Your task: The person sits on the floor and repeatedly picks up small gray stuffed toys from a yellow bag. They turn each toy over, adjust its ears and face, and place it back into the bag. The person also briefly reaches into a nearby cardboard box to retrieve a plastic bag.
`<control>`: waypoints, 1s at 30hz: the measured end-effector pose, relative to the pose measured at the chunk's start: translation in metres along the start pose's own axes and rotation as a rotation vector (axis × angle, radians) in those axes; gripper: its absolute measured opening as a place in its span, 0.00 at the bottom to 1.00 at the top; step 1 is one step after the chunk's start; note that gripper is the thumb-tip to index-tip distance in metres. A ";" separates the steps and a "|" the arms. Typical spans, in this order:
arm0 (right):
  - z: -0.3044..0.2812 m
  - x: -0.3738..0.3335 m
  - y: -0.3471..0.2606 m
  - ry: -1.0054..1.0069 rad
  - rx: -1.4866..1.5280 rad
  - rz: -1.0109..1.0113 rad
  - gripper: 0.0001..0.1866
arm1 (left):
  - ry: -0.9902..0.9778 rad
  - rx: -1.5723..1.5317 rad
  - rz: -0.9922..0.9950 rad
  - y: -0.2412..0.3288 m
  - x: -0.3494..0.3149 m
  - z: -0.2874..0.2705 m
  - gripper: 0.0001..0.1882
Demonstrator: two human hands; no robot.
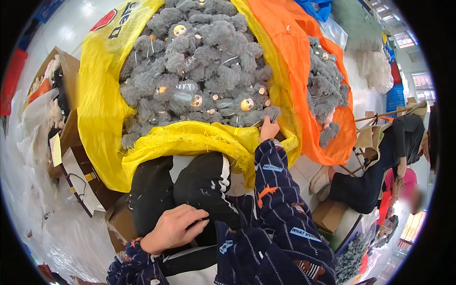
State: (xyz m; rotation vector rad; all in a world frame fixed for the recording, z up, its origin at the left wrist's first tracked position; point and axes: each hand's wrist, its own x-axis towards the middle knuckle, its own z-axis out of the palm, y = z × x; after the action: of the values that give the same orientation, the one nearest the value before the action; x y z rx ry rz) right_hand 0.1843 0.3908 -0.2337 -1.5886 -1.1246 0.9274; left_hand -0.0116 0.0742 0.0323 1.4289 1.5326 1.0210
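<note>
A yellow woven sack [102, 95] lies open in front of me, full of grey fluffy plush dolls [209, 52] with small plastic faces and thin white strings. At the sack's near right corner, my right hand [269, 129] is closed on a grey plush doll [270, 113], its fingers partly sunk in the fluff. Over my right thigh rests my left hand [175, 228], fingers loosely bent and apart from the thumb, with nothing visible between them. The sack's frayed near rim [190, 135] drapes toward my knees.
An orange sack [327, 142] with more grey plush stands against the yellow one's right side. Cardboard boxes [71, 128] and clear plastic sheeting [71, 237] crowd the left. At the right, a seated person [380, 166] is beside a wooden-framed chair [365, 137].
</note>
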 end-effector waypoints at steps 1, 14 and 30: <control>-0.005 -0.005 -0.002 -0.069 0.042 0.015 0.12 | 0.006 -0.023 0.005 0.000 0.001 0.001 0.09; -0.109 -0.212 -0.292 -0.506 0.357 -0.354 0.11 | 0.540 0.286 0.334 0.036 -0.007 0.005 0.27; -0.132 -0.299 -0.263 -0.982 -0.015 -0.291 0.16 | 0.492 -1.064 -0.180 0.007 -0.087 0.018 0.26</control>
State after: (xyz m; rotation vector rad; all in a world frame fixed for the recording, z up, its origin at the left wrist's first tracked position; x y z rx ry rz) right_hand 0.1572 0.1041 0.0716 -0.8935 -1.9543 1.5456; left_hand 0.0121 -0.0115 0.0340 0.3013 1.0590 1.7723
